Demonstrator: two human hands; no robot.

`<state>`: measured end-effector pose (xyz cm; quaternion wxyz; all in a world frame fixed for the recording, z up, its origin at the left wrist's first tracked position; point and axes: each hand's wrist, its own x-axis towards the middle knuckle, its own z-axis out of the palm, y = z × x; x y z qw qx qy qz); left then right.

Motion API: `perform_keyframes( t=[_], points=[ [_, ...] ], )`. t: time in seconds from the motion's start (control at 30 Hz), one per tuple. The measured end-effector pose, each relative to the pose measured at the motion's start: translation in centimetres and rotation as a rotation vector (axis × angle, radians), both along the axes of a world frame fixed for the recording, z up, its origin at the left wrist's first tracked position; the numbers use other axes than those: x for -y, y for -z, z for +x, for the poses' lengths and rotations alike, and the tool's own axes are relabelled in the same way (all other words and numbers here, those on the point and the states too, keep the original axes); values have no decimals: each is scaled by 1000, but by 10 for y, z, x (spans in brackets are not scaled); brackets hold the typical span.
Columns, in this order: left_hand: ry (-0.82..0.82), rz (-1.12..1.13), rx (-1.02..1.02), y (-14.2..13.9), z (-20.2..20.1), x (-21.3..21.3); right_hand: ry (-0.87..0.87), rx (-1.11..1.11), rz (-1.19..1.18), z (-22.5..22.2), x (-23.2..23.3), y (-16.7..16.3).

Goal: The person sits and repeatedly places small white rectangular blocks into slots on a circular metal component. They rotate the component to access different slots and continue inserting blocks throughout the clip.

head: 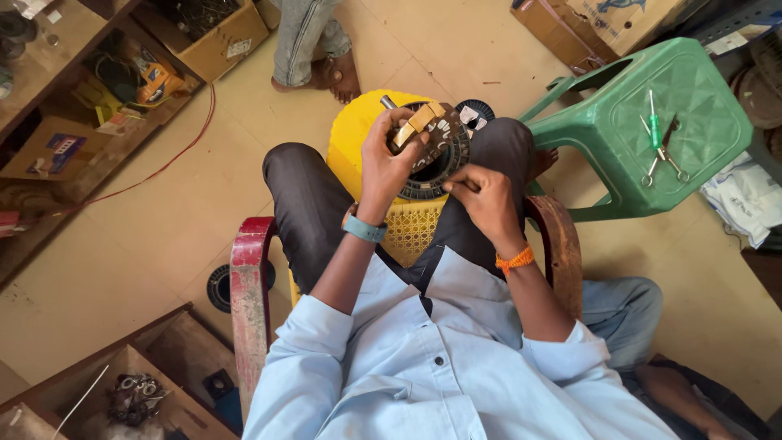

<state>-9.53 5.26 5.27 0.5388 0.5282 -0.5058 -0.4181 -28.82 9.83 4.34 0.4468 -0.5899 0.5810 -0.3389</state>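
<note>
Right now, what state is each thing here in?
Left hand: closed grip on the round dark stator ring, held tilted.
Right hand: fingers pinched at the ring's lower edge.
Yellow stool: upright, under the ring.
Green plastic stool: upright.
Scissors: lying on the green stool, blades shut.
Green screwdriver: lying flat beside the scissors.

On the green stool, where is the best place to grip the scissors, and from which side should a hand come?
The scissors lie flat on the green stool, handle loops toward the near edge and blades pointing away beside a green screwdriver. I would take the loops, coming from above on the near side: they are open, rounded, and away from the blades.
</note>
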Motion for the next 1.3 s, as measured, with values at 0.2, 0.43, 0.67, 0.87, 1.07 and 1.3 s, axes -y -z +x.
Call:
perform_keyframes(
  t=[0.2, 0.43, 0.67, 0.87, 1.07, 1.3],
  points=[
    [-97, -39, 54, 2, -8, -5, -13, -71, -46, -29, 10, -25],
    [-209, -133, 229, -4, -10, -13, -225, -140, -298, -46, 91, -67],
    [-210, -83, 310, -9, -4, -10, -395, -410, -266, -10, 162, -84],
    [-140, -38, 320, -16, 4, -6, -754, -374, -264, 13, 200, -88],
    [-135, 0, 289, -19, 5, -8, -796, -384, -220, 16, 207, -86],
    [-113, 42, 285, -25, 6, -7, -837, -318, -157, 28, 205, -75]
  ],
)
